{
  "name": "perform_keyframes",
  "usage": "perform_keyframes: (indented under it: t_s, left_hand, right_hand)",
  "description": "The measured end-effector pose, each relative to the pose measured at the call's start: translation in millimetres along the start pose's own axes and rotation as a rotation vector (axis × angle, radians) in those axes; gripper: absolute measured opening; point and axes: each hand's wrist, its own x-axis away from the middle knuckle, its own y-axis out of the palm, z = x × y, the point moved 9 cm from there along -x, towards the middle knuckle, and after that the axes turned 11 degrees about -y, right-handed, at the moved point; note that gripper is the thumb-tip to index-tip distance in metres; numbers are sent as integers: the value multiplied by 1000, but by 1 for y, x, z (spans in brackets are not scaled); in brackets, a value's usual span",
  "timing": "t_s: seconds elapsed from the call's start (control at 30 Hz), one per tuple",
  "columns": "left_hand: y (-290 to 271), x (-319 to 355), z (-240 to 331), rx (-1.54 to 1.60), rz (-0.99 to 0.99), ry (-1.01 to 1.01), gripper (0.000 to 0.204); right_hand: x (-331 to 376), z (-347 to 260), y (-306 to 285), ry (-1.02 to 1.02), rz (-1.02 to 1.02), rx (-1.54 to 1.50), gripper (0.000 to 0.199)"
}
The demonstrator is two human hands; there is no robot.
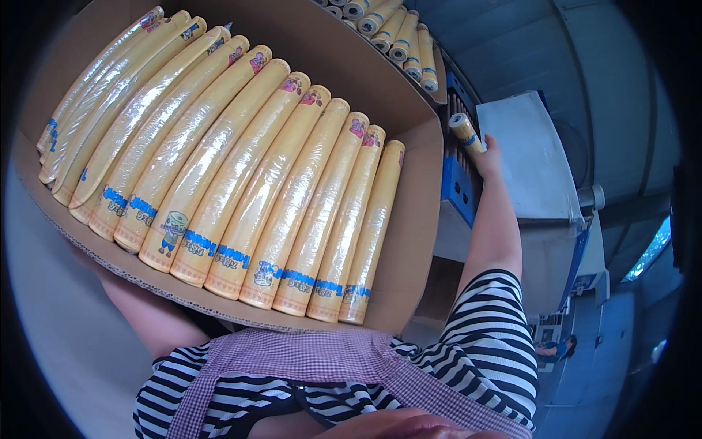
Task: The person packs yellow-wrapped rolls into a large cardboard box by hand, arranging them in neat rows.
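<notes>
A large open cardboard box (409, 241) fills the left and middle of the view, right in front of my body. Inside it stands a row of long, yellow, film-wrapped rolls (234, 183) with blue and pink prints, packed side by side. My right hand (490, 156) is stretched out to the far right, its fingers closed around another yellow wrapped roll (462, 129) whose round end shows a hole in the middle. My left forearm (139, 304) reaches under the near left edge of the box. The box hides my left hand and its fingers.
Beyond the box, a second cardboard box (439, 80) holds more yellow rolls. A blue machine part with slots (459, 183) stands just left of my right forearm, and a white-topped machine (526, 154) to its right. Farther right, another person (559, 347) is seen small.
</notes>
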Motion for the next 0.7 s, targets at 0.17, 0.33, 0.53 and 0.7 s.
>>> perform_keyframes:
  t_s: [0.17, 0.33, 0.53, 0.7]
  left_hand:
    - [-15, -8, -11, 35, 63, -31, 57]
    - [-41, -4, -5, 97, 200, 16, 56]
    - [-60, -28, -22, 214, 241, -13, 54]
    - [-49, -13, 3, 112, 215, 71, 53]
  right_hand:
    - [-33, 95, 48, 134, -206, 158, 66]
    - [-23, 87, 59, 204, -323, 360, 50]
    - [7, -61, 13, -61, -282, 658, 57]
    - [-5, -292, -22, -449, -15, 237, 57]
